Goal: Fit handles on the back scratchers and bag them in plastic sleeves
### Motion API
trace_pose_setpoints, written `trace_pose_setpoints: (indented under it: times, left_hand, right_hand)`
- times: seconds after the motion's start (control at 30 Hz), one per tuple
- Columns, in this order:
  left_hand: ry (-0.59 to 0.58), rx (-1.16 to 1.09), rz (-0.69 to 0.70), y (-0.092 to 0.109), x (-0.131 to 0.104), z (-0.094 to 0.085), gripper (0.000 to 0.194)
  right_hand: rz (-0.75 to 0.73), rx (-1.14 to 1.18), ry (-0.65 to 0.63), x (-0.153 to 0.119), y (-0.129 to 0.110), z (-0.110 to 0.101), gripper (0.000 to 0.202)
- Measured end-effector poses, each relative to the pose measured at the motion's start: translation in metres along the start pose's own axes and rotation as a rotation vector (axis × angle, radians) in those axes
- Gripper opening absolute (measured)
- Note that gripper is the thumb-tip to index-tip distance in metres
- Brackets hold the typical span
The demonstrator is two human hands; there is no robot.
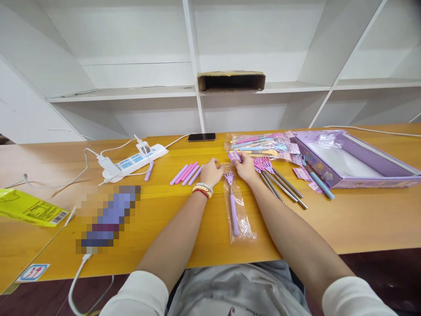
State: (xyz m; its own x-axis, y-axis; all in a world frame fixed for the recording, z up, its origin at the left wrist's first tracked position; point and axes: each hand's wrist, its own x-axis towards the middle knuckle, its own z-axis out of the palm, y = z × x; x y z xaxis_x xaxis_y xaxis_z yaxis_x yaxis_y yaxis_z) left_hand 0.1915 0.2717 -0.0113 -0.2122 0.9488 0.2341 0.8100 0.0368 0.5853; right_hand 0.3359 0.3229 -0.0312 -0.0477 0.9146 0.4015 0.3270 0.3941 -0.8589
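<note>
A lilac back scratcher [233,215] with a hand-shaped head lies in a clear plastic bag [245,221] in front of me. My left hand [211,174] is at the bag's upper left corner, its fingers curled in and seemingly pinching the edge. Between the thumb and fingers of my right hand [246,167] is a small purple printed card [234,156], held just above the bag's top end. Beside my right hand, several metal rods [286,188] with pink claw heads [263,164] lie together. Several pink and lilac handle tubes [187,174] rest left of my left hand.
Bagged scratchers [259,145] lie behind my right hand, beside a purple open box [348,182]. A blue-handled scratcher [320,184] lies in front of the box. Leftward are a power strip [140,161], a blurred-out item [112,217] and a yellow packet [31,208]. A phone [201,137] lies behind.
</note>
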Motion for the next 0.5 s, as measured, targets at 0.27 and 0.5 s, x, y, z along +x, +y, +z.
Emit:
trace_pose_setpoints:
  times: [0.27, 0.5]
  left_hand:
    - [-0.052, -0.176, 0.007, -0.0072, 0.0048, 0.0046, 0.031]
    - [-0.106, -0.305, -0.023, -0.0090, 0.0086, 0.0058, 0.035]
  right_hand:
    - [0.036, 0.046, -0.026, -0.0001, 0.0030, 0.0029, 0.021]
    - [0.089, 0.101, 0.061, 0.0028, 0.0073, 0.0031, 0.022]
